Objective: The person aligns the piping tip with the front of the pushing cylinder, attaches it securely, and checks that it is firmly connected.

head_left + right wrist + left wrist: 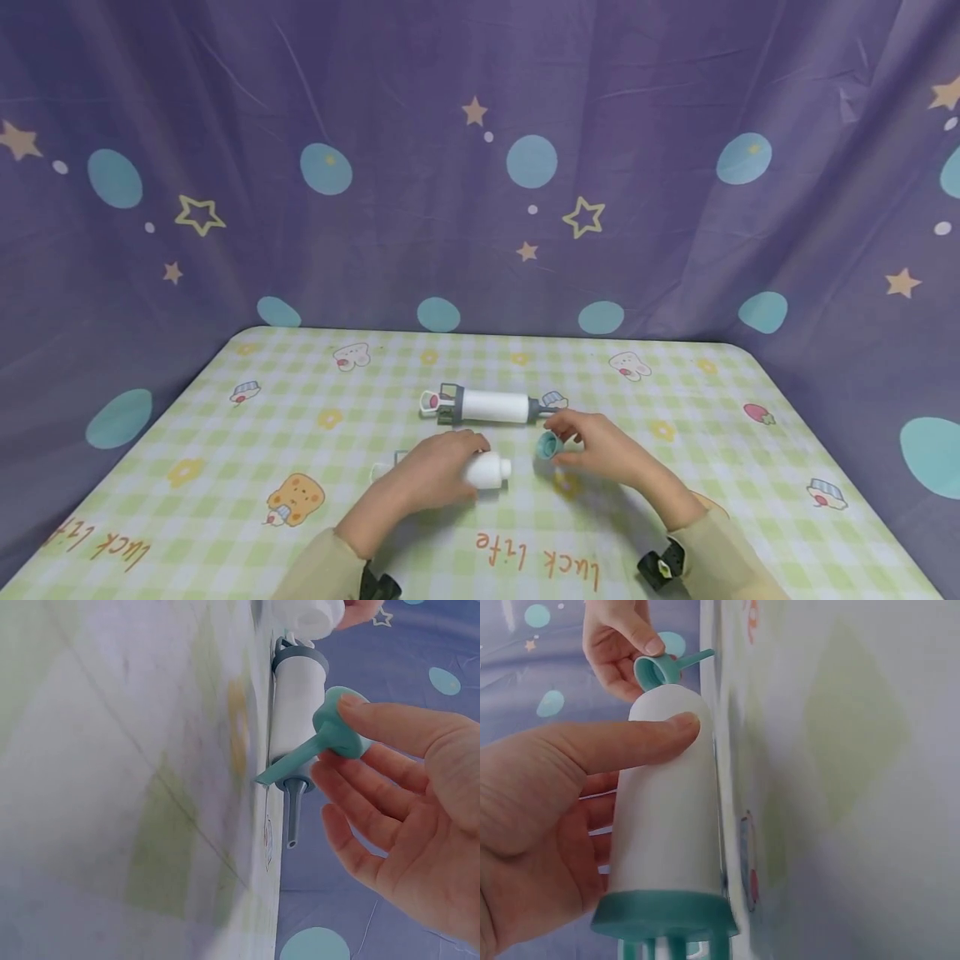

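Observation:
My left hand (435, 477) grips a white syringe barrel (667, 825) with a teal collar (664, 915). The barrel lies low over the table with its narrow, uncapped tip (506, 468) toward the right; my hand hides much of its middle. Thumb and fingertips of my right hand (600, 447) pinch a teal nozzle cap (341, 724) that has a slim spout. In the head view the cap's open end faces the barrel tip, with a gap between the two. Behind both hands lies a second white syringe (495, 406) with a dark grey collar and nozzle, untouched.
A green-and-white checked cloth (360, 542) with printed figures covers the table. Behind it hangs a purple curtain (420, 208) with stars and blue dots. Each wrist wears a small black camera, such as the one on the right (662, 565).

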Action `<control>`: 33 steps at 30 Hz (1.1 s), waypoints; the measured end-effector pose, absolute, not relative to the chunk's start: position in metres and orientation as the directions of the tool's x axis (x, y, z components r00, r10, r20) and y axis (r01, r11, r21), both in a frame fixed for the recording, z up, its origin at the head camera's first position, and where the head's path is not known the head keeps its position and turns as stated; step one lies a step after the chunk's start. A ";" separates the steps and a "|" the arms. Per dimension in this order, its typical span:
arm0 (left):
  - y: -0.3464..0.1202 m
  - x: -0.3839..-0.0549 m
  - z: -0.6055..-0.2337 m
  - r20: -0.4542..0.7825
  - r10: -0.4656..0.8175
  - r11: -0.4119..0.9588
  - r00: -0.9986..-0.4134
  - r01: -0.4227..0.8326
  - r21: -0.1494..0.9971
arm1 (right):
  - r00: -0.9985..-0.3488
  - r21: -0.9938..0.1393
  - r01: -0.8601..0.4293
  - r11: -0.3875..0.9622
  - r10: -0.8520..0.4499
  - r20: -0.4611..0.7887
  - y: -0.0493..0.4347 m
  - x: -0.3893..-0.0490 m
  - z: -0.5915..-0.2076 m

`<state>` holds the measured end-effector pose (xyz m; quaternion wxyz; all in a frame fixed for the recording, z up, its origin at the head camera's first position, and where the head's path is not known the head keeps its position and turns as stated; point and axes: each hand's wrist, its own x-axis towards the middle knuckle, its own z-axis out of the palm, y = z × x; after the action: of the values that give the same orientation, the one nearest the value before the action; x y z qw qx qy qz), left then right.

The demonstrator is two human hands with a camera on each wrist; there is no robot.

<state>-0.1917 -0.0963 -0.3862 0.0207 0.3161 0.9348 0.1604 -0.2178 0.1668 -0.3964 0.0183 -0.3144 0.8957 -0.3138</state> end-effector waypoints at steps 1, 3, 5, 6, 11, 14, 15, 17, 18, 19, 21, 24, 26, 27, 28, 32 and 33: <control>-0.096 -0.192 -0.386 0.088 0.600 0.745 -0.795 0.595 0.301 | -0.806 -0.574 -0.548 0.609 -0.567 0.169 0.167 -0.218 -0.396; -0.095 -0.194 -0.385 0.139 0.605 0.739 -0.784 0.618 0.270 | -0.813 -0.575 -0.545 0.611 -0.553 0.183 0.166 -0.218 -0.396; -0.094 -0.195 -0.383 0.176 0.606 0.736 -0.776 0.631 0.247 | -0.815 -0.576 -0.547 0.607 -0.544 0.201 0.166 -0.219 -0.395; -0.093 -0.196 -0.382 0.189 0.603 0.737 -0.775 0.632 0.239 | -0.816 -0.579 -0.548 0.604 -0.540 0.208 0.165 -0.219 -0.395; -0.087 -0.200 -0.378 0.258 0.577 0.751 -0.775 0.628 0.204 | -0.820 -0.599 -0.547 0.585 -0.518 0.243 0.161 -0.221 -0.389; -0.084 -0.201 -0.376 0.311 0.557 0.760 -0.770 0.624 0.184 | -0.821 -0.604 -0.549 0.577 -0.506 0.264 0.159 -0.221 -0.385; -0.083 -0.202 -0.375 0.329 0.550 0.762 -0.768 0.622 0.179 | -0.821 -0.601 -0.553 0.577 -0.503 0.271 0.158 -0.222 -0.384; -0.081 -0.203 -0.372 0.354 0.530 0.772 -0.770 0.611 0.175 | -0.816 -0.595 -0.563 0.574 -0.501 0.288 0.157 -0.222 -0.383; -0.079 -0.203 -0.371 0.367 0.521 0.777 -0.770 0.606 0.168 | -0.814 -0.592 -0.567 0.572 -0.500 0.296 0.156 -0.223 -0.383; -0.078 -0.203 -0.370 0.377 0.515 0.781 -0.770 0.602 0.163 | -0.813 -0.591 -0.569 0.572 -0.497 0.302 0.155 -0.223 -0.382; -0.076 -0.204 -0.368 0.389 0.500 0.789 -0.774 0.592 0.163 | -0.812 -0.593 -0.574 0.565 -0.489 0.320 0.153 -0.224 -0.382; -0.072 -0.204 -0.366 0.400 0.484 0.797 -0.778 0.581 0.165 | -0.815 -0.606 -0.572 0.553 -0.466 0.344 0.150 -0.224 -0.379; -0.069 -0.205 -0.365 0.408 0.472 0.802 -0.782 0.572 0.169 | -0.815 -0.612 -0.574 0.544 -0.456 0.358 0.148 -0.224 -0.378; -0.068 -0.205 -0.365 0.412 0.466 0.805 -0.783 0.568 0.170 | -0.815 -0.615 -0.574 0.541 -0.452 0.363 0.147 -0.224 -0.378; -0.068 -0.205 -0.364 0.415 0.460 0.809 -0.785 0.563 0.169 | -0.814 -0.614 -0.575 0.541 -0.450 0.367 0.146 -0.224 -0.378; -0.064 -0.204 -0.362 0.417 0.446 0.818 -0.792 0.550 0.168 | -0.815 -0.619 -0.575 0.535 -0.438 0.379 0.145 -0.224 -0.378; -0.064 -0.204 -0.362 0.416 0.447 0.818 -0.792 0.550 0.168 | -0.816 -0.622 -0.574 0.532 -0.434 0.382 0.144 -0.224 -0.378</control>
<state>-0.2042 -0.0636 -0.3618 -0.1820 0.2661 0.9360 0.1416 -0.2241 0.1442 -0.3777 -0.0905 -0.2894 0.8706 -0.3873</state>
